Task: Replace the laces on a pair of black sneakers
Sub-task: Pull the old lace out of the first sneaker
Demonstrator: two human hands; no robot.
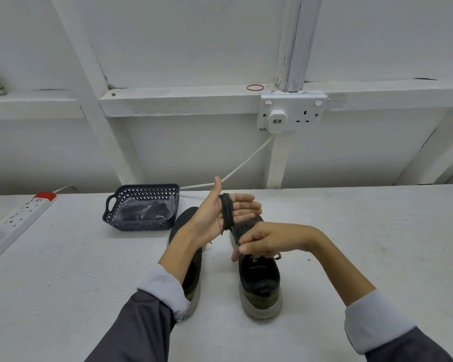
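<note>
A black lace (226,211) lay coiled round the flat, spread left hand (220,212) — the right hand (262,241) pinched its loose end above the sneakers (259,280).

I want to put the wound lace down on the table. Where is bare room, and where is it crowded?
Bare: the table right of the right sneaker, and the near left part between the power strip and the left sneaker. Crowded: around the basket and between the sneakers, under the hands.

Left hand (220,215) raised flat, thumb up, right hand (262,240) fingers (242,249) pinched
</note>
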